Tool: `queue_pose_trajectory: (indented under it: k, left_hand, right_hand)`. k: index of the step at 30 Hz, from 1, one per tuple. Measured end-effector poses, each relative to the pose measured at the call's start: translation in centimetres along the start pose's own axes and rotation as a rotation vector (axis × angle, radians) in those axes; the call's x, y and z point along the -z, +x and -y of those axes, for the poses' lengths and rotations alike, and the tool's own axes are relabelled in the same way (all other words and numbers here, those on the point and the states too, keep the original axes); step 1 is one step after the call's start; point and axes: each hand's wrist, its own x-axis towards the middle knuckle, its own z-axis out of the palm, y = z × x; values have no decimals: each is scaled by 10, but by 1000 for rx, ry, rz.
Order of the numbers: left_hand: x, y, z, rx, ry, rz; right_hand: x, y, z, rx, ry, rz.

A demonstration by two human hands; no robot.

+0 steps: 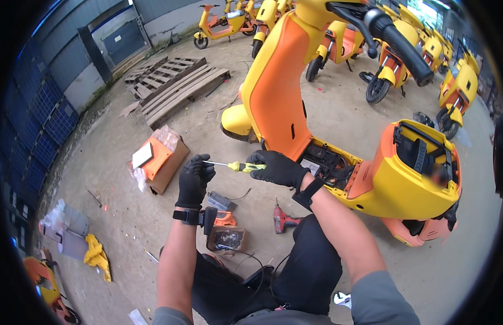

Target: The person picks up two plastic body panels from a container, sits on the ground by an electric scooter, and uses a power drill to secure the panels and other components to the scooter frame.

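Right black-gloved hand (274, 167) closed round lime-and-black-handled steel screwdriver (235, 166), just off yellow-orange plastic scooter (278, 81)'s left edge. Left black-gloved hand (194, 179) curled at tip, pinch unclear. Loose grip could jab fingers.

The tip of the screwdriver (235, 166) is at the left hand (194, 179), too small to tell whether the fingers touch it. The right hand (278, 168) covers part of this tool's handle. A trouser leg (316, 252) hides the end of the red drill (284, 220). The small pieces (227, 238) in the cardboard box (242, 239) are not distinguishable. The upper edge cuts the near scooter (278, 81); at its rear, one dark patch (438, 173) is blurred.
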Motion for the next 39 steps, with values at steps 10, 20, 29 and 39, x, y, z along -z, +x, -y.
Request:
queue_pose_trajectory:
  k: [10,20,29,39]
  left_hand:
    - [75,-23,-3,-51,86,-243]
    - [88,-6,11,-1,79,-238]
    - [74,3,19,-1,256,-91]
    - [70,3,25,-2,297,-89]
  right_hand:
    - [-56,60,25,-91,-170,248]
    - [-122,53,-21,-108,-57,183]
    - [-140,56,-27,-302,-25,521]
    - [-140,53,-33,-211,-156,549]
